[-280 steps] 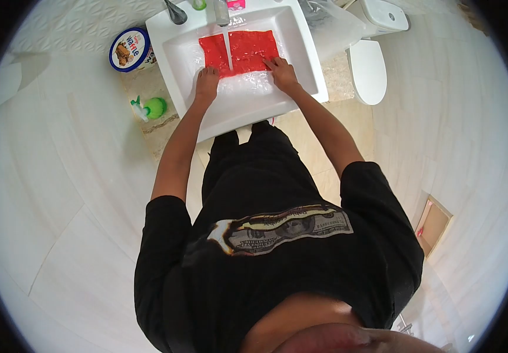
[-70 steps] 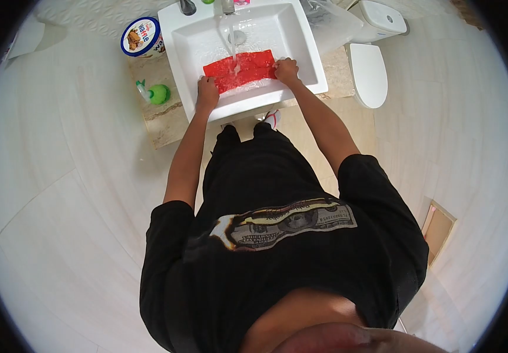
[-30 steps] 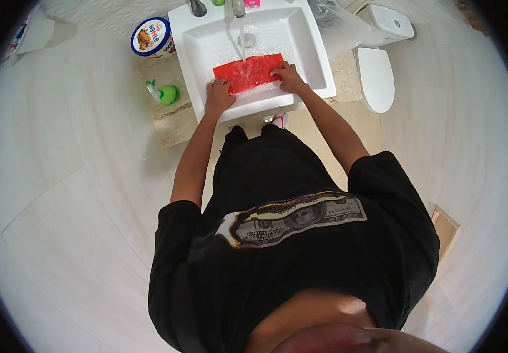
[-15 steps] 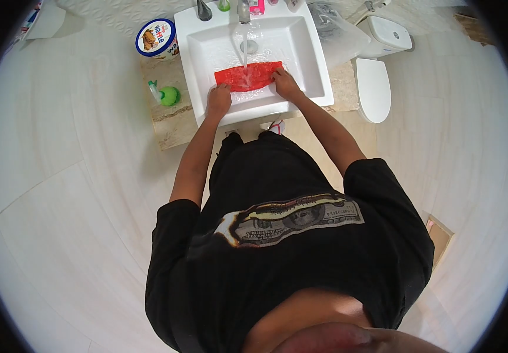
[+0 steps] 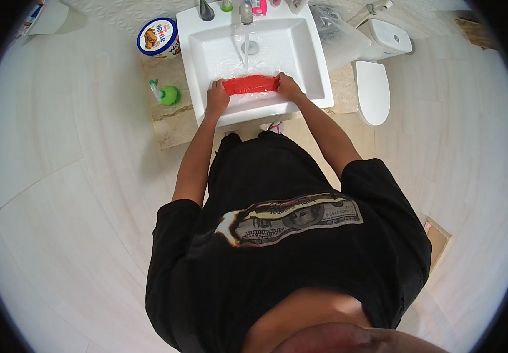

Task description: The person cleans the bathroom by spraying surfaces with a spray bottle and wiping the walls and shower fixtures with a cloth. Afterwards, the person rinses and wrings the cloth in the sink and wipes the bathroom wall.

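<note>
A wet, shiny red cloth (image 5: 251, 85) is stretched sideways low in the white sink (image 5: 311, 59), toward its front wall. My left hand (image 5: 217, 99) has its fingers closed on the cloth's left end. At the other end my right hand (image 5: 288, 87) grips it too, fingers bent round the edge. From the faucet (image 5: 246, 13) a stream of water (image 5: 246, 54) falls into the basin just beyond the cloth. The drain (image 5: 250, 47) shows behind the stream.
Left of the sink, a waffle tub (image 5: 158, 37) and a green spray bottle (image 5: 169, 95) stand on the marble counter (image 5: 171, 130). A dark dispenser (image 5: 206, 10) and a pink pack (image 5: 259, 7) are by the faucet. A clear plastic bag (image 5: 336, 36) and a toilet (image 5: 372, 94) are to the right.
Both hands have folded or bunched the red cloth into a narrower strip and drawn it nearer to me. It has come out from under the water stream.
</note>
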Tool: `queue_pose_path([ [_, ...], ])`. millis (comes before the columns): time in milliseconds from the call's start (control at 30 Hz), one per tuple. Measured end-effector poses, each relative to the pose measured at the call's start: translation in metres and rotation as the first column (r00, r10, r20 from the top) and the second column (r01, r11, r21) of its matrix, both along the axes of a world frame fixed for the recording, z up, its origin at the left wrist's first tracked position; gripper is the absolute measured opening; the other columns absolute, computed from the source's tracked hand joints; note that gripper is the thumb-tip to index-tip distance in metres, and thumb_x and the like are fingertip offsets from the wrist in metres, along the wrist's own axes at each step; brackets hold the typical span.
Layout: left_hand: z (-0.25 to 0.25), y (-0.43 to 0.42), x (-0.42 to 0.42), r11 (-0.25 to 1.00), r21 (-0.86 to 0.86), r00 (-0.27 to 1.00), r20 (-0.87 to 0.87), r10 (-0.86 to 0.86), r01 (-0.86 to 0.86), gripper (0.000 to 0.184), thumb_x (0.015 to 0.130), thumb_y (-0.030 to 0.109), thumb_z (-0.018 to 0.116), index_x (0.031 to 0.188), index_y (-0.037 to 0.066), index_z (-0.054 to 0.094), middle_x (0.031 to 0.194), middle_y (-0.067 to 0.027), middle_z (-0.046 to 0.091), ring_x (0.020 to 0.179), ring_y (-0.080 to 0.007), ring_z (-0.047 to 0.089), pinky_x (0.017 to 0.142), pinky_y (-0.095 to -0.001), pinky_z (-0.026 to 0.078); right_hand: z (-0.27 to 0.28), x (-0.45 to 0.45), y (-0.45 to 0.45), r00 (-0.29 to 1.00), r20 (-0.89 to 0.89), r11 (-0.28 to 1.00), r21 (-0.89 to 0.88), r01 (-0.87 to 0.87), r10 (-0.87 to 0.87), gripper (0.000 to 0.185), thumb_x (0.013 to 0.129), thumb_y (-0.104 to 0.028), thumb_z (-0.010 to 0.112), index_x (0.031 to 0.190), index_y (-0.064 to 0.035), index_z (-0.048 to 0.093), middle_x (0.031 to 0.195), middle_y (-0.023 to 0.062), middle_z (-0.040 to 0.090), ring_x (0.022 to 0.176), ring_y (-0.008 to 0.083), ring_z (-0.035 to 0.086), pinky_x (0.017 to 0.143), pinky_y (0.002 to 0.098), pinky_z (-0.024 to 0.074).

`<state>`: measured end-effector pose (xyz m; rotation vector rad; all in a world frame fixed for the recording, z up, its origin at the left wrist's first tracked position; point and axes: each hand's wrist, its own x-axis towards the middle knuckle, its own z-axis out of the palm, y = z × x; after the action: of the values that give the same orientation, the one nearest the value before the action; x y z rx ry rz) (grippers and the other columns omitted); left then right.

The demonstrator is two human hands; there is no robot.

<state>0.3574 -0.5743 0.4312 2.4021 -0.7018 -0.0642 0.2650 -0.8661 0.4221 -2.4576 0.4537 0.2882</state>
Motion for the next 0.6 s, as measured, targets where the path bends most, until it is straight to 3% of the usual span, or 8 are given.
queue_pose_path([
  [133, -0.001, -0.005, 0.001, 0.998, 0.044, 0.997, -0.059, 0.057, -0.054, 0.031, 0.093, 0.009, 0.053, 0.123, 0.001, 0.055, 0.114, -0.0232, 0.059, 0.103, -0.0414, 0.060, 0.088, -0.0482, 0.050, -0.006, -0.002, 0.000, 0.997, 0.025, 0.993, -0.094, 0.068, -0.066, 0.029, 0.087, -0.011, 0.062, 0.115, -0.0050, 0.057, 0.108, 0.0251, 0.063, 0.103, 0.0409, 0.063, 0.088, 0.0478, 0.0517],
  [233, 0.000, -0.012, 0.013, 0.990, -0.001, 0.974, -0.177, 0.140, -0.143, 0.033, 0.092, 0.009, 0.057, 0.123, 0.000, 0.055, 0.115, -0.0257, 0.059, 0.109, -0.0422, 0.057, 0.095, -0.0474, 0.047, 0.000, -0.006, 0.003, 0.993, 0.093, 0.948, -0.302, 0.102, -0.078, 0.035, 0.088, -0.019, 0.066, 0.120, -0.0063, 0.058, 0.114, 0.0250, 0.057, 0.106, 0.0417, 0.059, 0.087, 0.0495, 0.0521],
  [267, -0.004, -0.016, 0.017, 0.979, 0.029, 0.963, -0.176, 0.205, -0.203, 0.033, 0.089, 0.009, 0.060, 0.121, 0.000, 0.057, 0.116, -0.0257, 0.058, 0.109, -0.0417, 0.057, 0.095, -0.0475, 0.047, 0.004, -0.007, 0.002, 0.990, 0.097, 0.939, -0.322, 0.125, -0.099, 0.038, 0.087, -0.021, 0.067, 0.121, -0.0068, 0.059, 0.114, 0.0246, 0.056, 0.107, 0.0412, 0.058, 0.087, 0.0494, 0.0518],
  [367, -0.007, -0.021, 0.025, 0.967, 0.184, 0.951, -0.224, 0.215, -0.175, 0.035, 0.086, 0.011, 0.063, 0.119, 0.000, 0.059, 0.116, -0.0253, 0.058, 0.110, -0.0402, 0.057, 0.094, -0.0473, 0.048, 0.011, -0.006, 0.003, 0.983, 0.144, 0.919, -0.363, 0.156, -0.110, 0.043, 0.086, -0.026, 0.070, 0.124, -0.0086, 0.059, 0.114, 0.0228, 0.053, 0.107, 0.0392, 0.055, 0.088, 0.0493, 0.0505],
  [467, 0.013, -0.026, 0.021, 0.939, 0.339, 0.995, 0.101, 0.021, -0.054, 0.038, 0.080, 0.009, 0.064, 0.117, 0.001, 0.060, 0.117, -0.0209, 0.059, 0.108, -0.0365, 0.059, 0.088, -0.0493, 0.051, 0.021, -0.006, 0.008, 0.979, 0.201, 0.938, -0.345, 0.038, 0.035, 0.047, 0.082, -0.027, 0.073, 0.124, -0.0100, 0.059, 0.115, 0.0201, 0.052, 0.110, 0.0368, 0.053, 0.089, 0.0502, 0.0480],
  [567, 0.018, -0.036, 0.027, 0.984, 0.154, 0.996, 0.009, -0.094, 0.092, 0.040, 0.079, 0.010, 0.065, 0.118, 0.005, 0.060, 0.118, -0.0156, 0.059, 0.110, -0.0330, 0.059, 0.088, -0.0494, 0.051, 0.031, -0.005, 0.014, 0.959, 0.159, 0.943, -0.277, -0.182, 0.232, 0.055, 0.077, -0.027, 0.077, 0.125, -0.0116, 0.058, 0.119, 0.0176, 0.050, 0.115, 0.0356, 0.049, 0.092, 0.0513, 0.0444],
  [600, 0.018, -0.038, 0.026, 0.970, 0.192, 0.988, -0.046, -0.146, 0.152, 0.041, 0.078, 0.010, 0.066, 0.119, 0.006, 0.060, 0.118, -0.0143, 0.059, 0.111, -0.0322, 0.059, 0.089, -0.0499, 0.050, 0.032, -0.006, 0.016, 0.954, 0.120, 0.933, -0.272, -0.235, 0.275, 0.056, 0.075, -0.027, 0.078, 0.126, -0.0127, 0.058, 0.119, 0.0166, 0.050, 0.115, 0.0348, 0.049, 0.092, 0.0513, 0.0436],
])
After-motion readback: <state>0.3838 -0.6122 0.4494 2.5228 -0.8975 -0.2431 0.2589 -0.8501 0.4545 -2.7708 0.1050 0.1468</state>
